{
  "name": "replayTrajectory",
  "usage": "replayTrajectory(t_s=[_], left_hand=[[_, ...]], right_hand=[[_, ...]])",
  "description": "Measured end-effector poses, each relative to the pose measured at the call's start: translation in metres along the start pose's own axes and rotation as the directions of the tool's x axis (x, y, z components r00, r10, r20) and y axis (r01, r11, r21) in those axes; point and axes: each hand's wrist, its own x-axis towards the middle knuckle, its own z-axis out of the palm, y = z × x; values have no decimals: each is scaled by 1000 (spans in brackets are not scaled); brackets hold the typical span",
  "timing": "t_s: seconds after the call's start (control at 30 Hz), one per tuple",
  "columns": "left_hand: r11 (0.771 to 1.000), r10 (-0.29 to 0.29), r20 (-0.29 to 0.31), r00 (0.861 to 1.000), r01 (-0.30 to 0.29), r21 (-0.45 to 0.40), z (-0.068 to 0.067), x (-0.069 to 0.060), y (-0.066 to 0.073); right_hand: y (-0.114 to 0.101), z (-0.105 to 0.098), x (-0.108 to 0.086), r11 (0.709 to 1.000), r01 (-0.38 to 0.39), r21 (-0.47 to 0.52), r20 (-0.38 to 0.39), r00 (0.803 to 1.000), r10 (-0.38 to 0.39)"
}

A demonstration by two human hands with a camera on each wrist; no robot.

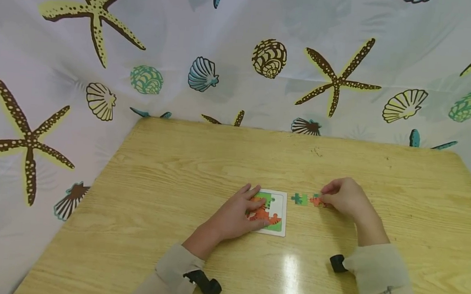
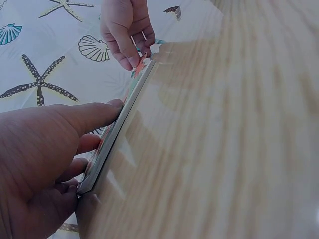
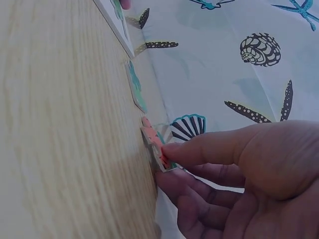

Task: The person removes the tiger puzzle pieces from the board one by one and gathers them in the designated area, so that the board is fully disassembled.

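A small jigsaw board (image 1: 283, 217) with a white border lies on the table, partly filled with orange and green pieces. A white area without pieces shows at its upper right. My left hand (image 1: 239, 214) rests over the board's left side with fingers spread, hiding part of the picture. To the right, my right hand (image 1: 349, 198) pinches an orange puzzle piece (image 3: 153, 142) between thumb and fingers, low at the table. Between that piece and the board lies a loose green puzzle piece (image 1: 299, 199), which neither hand touches.
The wooden table (image 1: 194, 162) has a glare spot near its front. Behind and to the left hangs a white cloth (image 1: 234, 34) printed with starfish and shells. Black straps with dark clips (image 1: 206, 285) sit at both sleeves.
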Motion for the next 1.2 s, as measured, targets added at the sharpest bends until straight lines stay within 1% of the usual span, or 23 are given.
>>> replayTrajectory(t_s=[0.17, 0.27, 0.4, 0.5, 0.67, 0.8, 0.93, 1.03, 1.2], left_hand=[[1000, 4, -13, 1000, -4, 7, 1, 0, 1], [1000, 3, -10, 1000, -3, -1, 1, -1, 2], [1000, 5, -8, 1000, -5, -7, 0, 0, 2], [1000, 7, -8, 1000, -7, 5, 1, 0, 2], [1000, 0, -5, 1000, 0, 27, 2, 1, 0], [999, -2, -6, 1000, 2, 34, 1, 2, 1], [999, 8, 6, 1000, -9, 34, 0, 3, 2], [999, 20, 4, 1000, -20, 33, 1, 4, 2], [999, 10, 2, 1000, -10, 37, 1, 2, 3]], right_hand=[[1, 0, 0, 1000, 1, -22, -28, 1000, -2], [1, 1, 0, 999, -7, -43, -43, 999, 5], [1, 1, 0, 995, -1, -98, -85, 996, -7], [2, 2, 1, 990, 1, -138, -99, 995, -15], [3, 2, 3, 989, 4, -149, -76, 997, -15], [5, 0, 4, 988, 23, -150, -58, 998, -32], [7, -3, 3, 988, 23, -151, -43, 999, -30], [8, -4, 3, 991, 19, -134, -33, 999, -24], [7, -7, 0, 995, 32, -92, -21, 999, -35]])
